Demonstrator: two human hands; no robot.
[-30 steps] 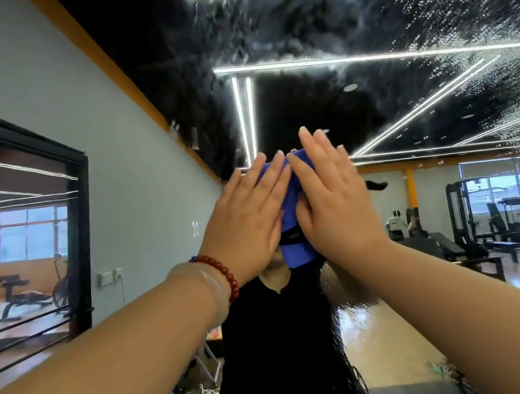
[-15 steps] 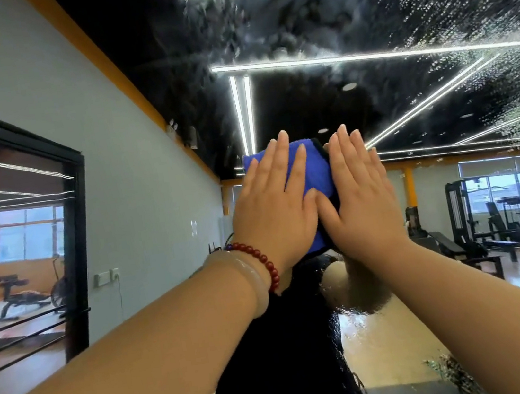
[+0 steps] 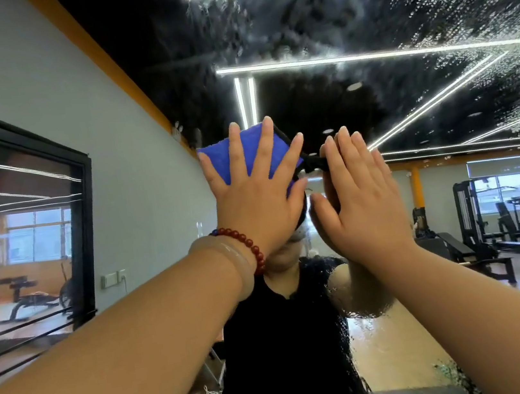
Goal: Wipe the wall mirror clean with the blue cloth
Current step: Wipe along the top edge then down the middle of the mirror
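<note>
Left hand (image 3: pixel 258 197) flat, fingers spread, presses blue cloth (image 3: pixel 253 150) against wall mirror (image 3: pixel 392 8). Right hand (image 3: pixel 361 208) flat, fingers straight, holds nothing, just beside cloth's right edge. Droplets (image 3: pixel 477 12) lie up and right of cloth, nearer right hand.
</note>
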